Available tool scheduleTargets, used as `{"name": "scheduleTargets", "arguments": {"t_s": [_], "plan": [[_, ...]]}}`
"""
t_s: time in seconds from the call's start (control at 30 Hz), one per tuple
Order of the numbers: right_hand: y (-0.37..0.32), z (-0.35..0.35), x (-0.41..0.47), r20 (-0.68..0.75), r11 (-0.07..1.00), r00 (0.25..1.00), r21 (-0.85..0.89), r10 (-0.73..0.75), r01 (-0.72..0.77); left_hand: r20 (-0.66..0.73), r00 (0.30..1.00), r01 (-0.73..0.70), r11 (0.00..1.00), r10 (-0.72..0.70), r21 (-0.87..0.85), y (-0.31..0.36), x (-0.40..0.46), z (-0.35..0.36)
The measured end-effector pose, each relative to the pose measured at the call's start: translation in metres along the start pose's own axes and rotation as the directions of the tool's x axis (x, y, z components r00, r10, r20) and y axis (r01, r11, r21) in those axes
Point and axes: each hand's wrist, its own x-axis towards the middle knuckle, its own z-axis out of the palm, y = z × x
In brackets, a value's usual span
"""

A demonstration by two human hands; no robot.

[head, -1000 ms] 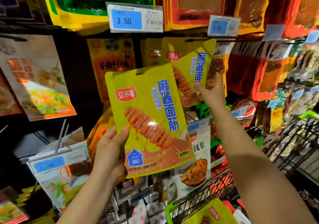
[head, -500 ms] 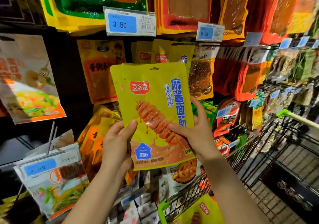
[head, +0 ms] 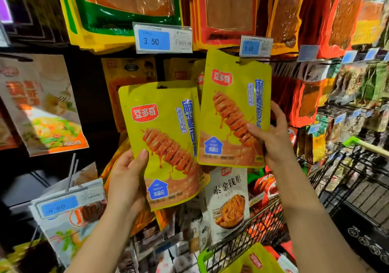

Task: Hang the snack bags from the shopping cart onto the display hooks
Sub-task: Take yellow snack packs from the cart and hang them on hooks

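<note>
Two yellow snack bags stand upright below the 3.50 price tag (head: 163, 39), the left bag (head: 166, 138) gripped low by the raised left hand (head: 126, 180), thumb across its front, the right bag (head: 233, 108) higher, its lower right edge pinched in the right hand's (head: 271, 138) fingers, above the shopping cart (head: 248, 237).

The dark display rack (head: 84, 95) carries rows of hanging snack bags. Above the 3.50 price tag (head: 163, 39) hangs a green-edged bag (head: 126, 5); right of the tag hang red bags (head: 227, 9); below it, yellow bags (head: 181, 72).
</note>
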Motion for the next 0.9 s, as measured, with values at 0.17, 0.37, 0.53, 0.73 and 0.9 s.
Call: {"name": "scheduleTargets", "arguments": {"t_s": [0.17, 0.37, 0.53, 0.73, 0.9], "plan": [[-0.014, -0.01, 0.031, 0.04, 0.997, 0.999, -0.081, -0.014, 0.017, -0.039, 0.999, -0.01, 0.999, 0.011, 0.033, -0.001, 0.0, -0.004], [-0.026, -0.031, 0.043, 0.03, 0.99, 0.998, -0.132, 0.052, -0.048, -0.039, 0.999, -0.023, 0.999, 0.025, 0.047, -0.002, 0.002, -0.008], [-0.023, -0.035, 0.051, 0.026, 0.985, 0.998, -0.165, 0.06, -0.055, -0.051, 0.999, -0.011, 0.998, 0.014, 0.055, -0.004, 0.008, -0.005], [-0.005, 0.0, 0.083, 0.06, 0.969, 0.993, -0.234, 0.098, -0.081, -0.055, 0.997, -0.042, 0.998, 0.045, 0.052, 0.001, 0.005, -0.005], [0.017, 0.036, 0.097, 0.075, 0.947, 0.993, -0.317, 0.088, -0.06, -0.077, 0.994, -0.069, 0.997, 0.073, 0.045, 0.007, 0.002, -0.009]]}}
